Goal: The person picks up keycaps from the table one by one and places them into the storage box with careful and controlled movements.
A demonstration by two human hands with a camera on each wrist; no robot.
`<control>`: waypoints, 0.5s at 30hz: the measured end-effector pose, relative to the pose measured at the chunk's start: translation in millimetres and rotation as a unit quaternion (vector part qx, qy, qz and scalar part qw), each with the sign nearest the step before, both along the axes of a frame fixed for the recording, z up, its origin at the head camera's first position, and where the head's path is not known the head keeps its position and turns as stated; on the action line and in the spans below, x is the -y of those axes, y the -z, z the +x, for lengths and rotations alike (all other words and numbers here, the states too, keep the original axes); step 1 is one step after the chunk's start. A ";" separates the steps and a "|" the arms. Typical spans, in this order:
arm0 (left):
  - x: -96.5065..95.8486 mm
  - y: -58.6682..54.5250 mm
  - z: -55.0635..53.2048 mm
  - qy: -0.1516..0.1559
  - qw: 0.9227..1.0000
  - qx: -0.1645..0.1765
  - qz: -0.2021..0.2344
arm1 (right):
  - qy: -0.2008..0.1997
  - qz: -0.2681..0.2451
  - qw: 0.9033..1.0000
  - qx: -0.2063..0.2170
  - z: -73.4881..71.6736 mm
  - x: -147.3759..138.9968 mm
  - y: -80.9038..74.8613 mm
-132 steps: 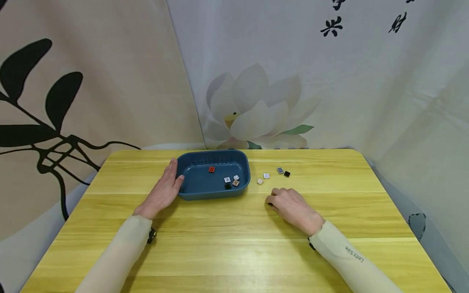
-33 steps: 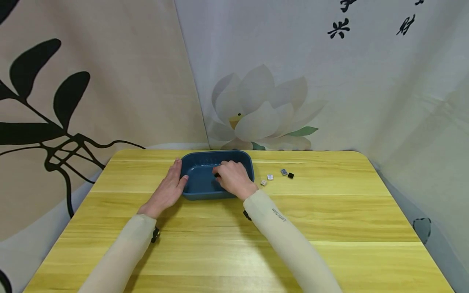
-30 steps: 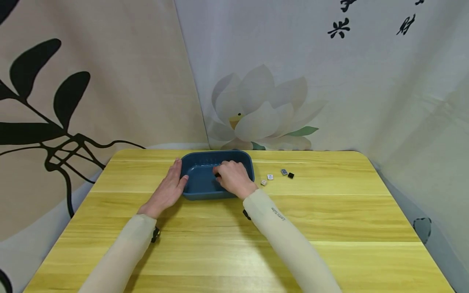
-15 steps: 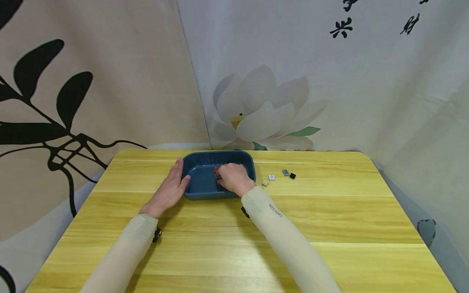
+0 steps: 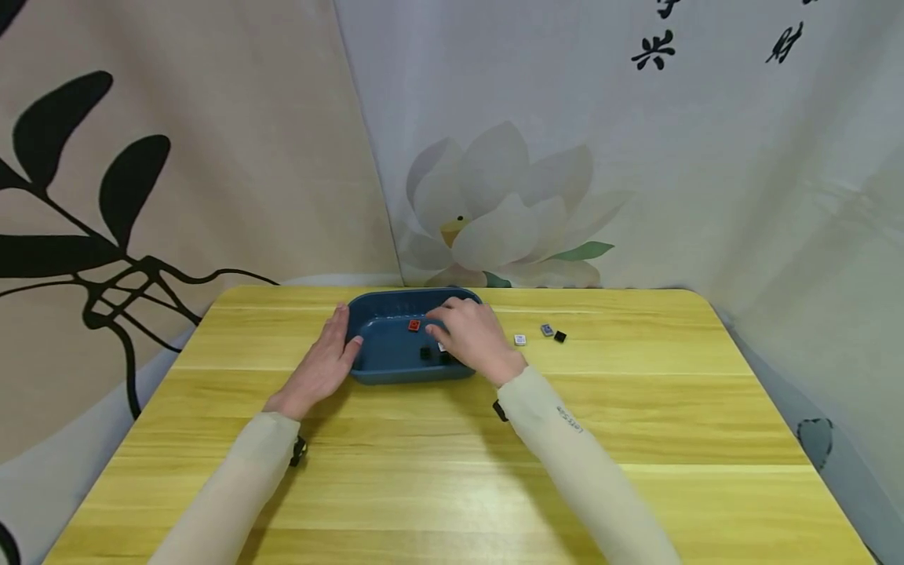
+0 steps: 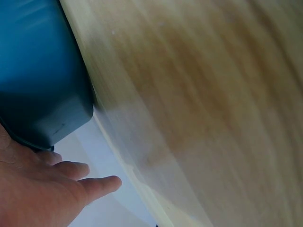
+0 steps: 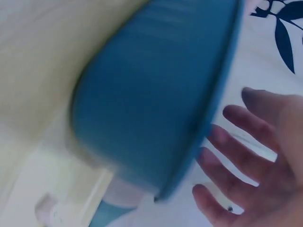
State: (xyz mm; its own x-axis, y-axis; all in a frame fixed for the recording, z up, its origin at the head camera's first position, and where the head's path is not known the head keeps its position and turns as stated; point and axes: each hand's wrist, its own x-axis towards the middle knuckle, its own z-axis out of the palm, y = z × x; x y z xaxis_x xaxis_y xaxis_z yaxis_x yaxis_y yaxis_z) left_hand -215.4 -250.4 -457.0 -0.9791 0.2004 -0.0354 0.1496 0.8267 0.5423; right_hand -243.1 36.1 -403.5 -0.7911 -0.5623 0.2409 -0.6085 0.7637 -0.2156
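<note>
1. Your left hand (image 5: pixel 321 357) lies against the left end of the blue tray (image 5: pixel 388 347), fingers straight and gripping nothing.
2. Your right hand (image 5: pixel 472 333) hangs over the tray's right part, fingers loosely spread, nothing visible between them.
3. A red block (image 5: pixel 413 325) and a black block (image 5: pixel 425 353) lie inside the tray; a white block (image 5: pixel 519 340) sits on the table (image 5: pixel 424 471) to its right.
4. The blocks look light, hard and rather slippery; pinch opposite sides.
5. The tray seems stiff; steady it by its rim.
</note>
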 end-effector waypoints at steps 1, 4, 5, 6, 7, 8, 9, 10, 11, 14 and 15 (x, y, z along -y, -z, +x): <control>0.1 -0.1 0.1 0.001 1.000 0.001 0.001 | 0.004 -0.009 1.000 -0.005 0.9 -5.0 -2.1; 0.0 -0.7 0.3 0.003 1.000 0.002 0.001 | 0.020 -0.031 0.999 -0.013 3.2 -20.9 -7.6; 0.2 -0.5 0.3 0.003 1.000 0.003 0.000 | 0.027 -0.037 0.999 -0.013 3.8 -26.3 -8.7; 0.1 -0.6 0.5 0.003 1.000 0.003 -0.001 | 0.034 -0.042 0.998 -0.015 4.2 -31.8 -9.5; 0.0 -0.7 0.6 0.002 1.000 0.004 -0.003 | 0.040 -0.044 0.998 -0.016 4.4 -37.2 -9.8; 0.0 -0.8 0.7 0.001 1.000 0.004 -0.006 | 0.046 -0.044 0.998 -0.018 4.4 -42.5 -10.0; -0.1 -0.9 1.0 0.000 1.000 0.004 -0.006 | 0.052 -0.045 0.997 -0.017 4.4 -47.7 -9.6; -0.4 -1.1 1.3 -0.001 1.000 0.005 -0.007 | 0.058 -0.045 0.997 -0.015 4.0 -52.7 -8.8; -0.5 -1.0 1.4 -0.002 1.000 0.005 -0.008 | 0.064 -0.045 0.997 -0.012 3.8 -57.6 -7.8; -2.0 -1.9 2.3 -0.002 1.000 0.003 -0.006 | 0.083 -0.047 0.995 -0.001 3.6 -70.8 -3.6; -2.4 -2.2 2.5 -0.002 1.000 0.002 -0.005 | 0.090 -0.049 0.995 0.003 3.9 -74.6 -1.7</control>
